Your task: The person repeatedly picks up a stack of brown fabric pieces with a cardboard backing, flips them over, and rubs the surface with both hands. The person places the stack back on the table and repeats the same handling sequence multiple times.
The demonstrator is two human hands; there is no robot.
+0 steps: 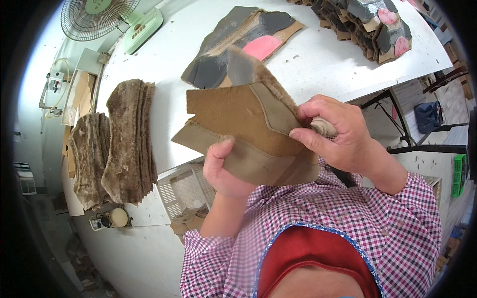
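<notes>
Before my chest I hold a flat stitched boot-upper piece (228, 107), brown suede with olive-grey panels along its edges and a fuzzy lining at its upper edge. My left hand (221, 169) grips its lower edge, thumb on top and fingers hidden underneath. My right hand (345, 131) pinches the right edge between thumb and fingers. A small pale, rounded, layered thing (324, 127) shows inside the curl of that hand; its kind is unclear. Beyond, on the white table (174, 54), lie similar pieces (213, 62) with dark grey coated backs and a pink patch.
Two stacks of brown furry cut pieces (130, 139) stand at the table's left edge. A tall pile of dark-backed pieces (372, 30) is at the far right. A fan (99, 15) stands far left. Below the table edge is a plastic basket (186, 193).
</notes>
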